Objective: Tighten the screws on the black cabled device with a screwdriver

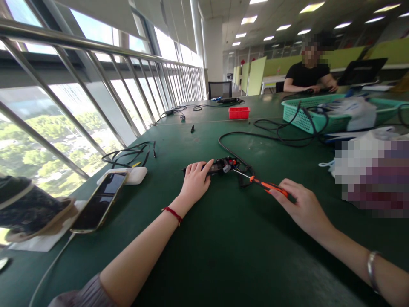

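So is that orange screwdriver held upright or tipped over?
Tipped: the screwdriver slants sideways from the right hand toward the black device, far from vertical. Whether it touches the device, I can't tell.

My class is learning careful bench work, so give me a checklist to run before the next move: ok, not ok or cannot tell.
1. Left hand on the black device: ok, over its left end.
2. Right hand gripping the screwdriver: ok, by the handle.
3. Screwdriver tip seated in a screw: cannot tell, too small.
4. Black cable well away from the device: not ok, it runs close behind.
5. Phone apart from the tool: ok.
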Available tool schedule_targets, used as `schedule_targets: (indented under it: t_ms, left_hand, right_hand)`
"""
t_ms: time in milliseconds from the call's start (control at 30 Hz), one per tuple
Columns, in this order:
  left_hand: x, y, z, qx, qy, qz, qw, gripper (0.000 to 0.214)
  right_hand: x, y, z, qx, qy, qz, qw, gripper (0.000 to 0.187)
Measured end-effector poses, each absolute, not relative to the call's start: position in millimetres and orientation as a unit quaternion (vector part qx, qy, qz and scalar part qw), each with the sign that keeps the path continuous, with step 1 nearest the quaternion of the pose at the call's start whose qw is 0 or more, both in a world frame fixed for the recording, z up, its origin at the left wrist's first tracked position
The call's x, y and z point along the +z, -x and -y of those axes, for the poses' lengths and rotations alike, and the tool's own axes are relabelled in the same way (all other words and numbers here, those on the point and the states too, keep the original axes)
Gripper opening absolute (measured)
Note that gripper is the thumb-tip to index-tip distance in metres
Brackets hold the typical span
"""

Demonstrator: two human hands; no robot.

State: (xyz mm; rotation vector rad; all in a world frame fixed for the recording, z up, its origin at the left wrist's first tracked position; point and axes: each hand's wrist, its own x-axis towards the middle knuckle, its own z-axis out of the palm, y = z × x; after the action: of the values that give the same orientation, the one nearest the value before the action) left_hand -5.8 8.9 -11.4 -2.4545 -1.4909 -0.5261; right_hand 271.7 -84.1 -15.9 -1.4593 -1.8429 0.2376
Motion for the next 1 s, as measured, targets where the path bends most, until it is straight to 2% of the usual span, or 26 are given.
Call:
schedule_targets:
  t_ms: [200, 433, 533, 733, 800, 1000]
  left_hand:
    - [-12.5, 5.8, -9.7, -0.186, 0.835, 0.507, 0.110, 0.051]
    - [-11.5, 5.2, -9.2, -0.183, 0.835, 0.508, 0.108, 0.051]
    - [-11.2, 5.1, -9.1, -0.178, 0.834, 0.510, 0.108, 0.051]
    - [-12.3, 5.8, -10.2, -0.182, 0.835, 0.508, 0.109, 0.051]
    - [-12.8, 6.2, -10.5, -0.183, 0.835, 0.507, 0.110, 0.051]
    - [-13.0, 6.7, -10.5, -0.180, 0.836, 0.506, 0.112, 0.051]
  right_hand:
    - [-14.9, -272.5, 84.9, 0.122, 0.575, 0.692, 0.418, 0.027]
    - [-14.5, -271.2, 83.9, 0.148, 0.567, 0.708, 0.394, 0.049]
    - [-16.7, -273.6, 83.0, 0.173, 0.567, 0.692, 0.411, 0.050]
    - [-17.8, -276.8, 83.0, 0.201, 0.592, 0.658, 0.419, 0.027]
    - [-16.8, -276.2, 82.8, 0.191, 0.594, 0.654, 0.427, 0.026]
    - [-15.2, -272.8, 83.1, 0.197, 0.575, 0.688, 0.396, 0.052]
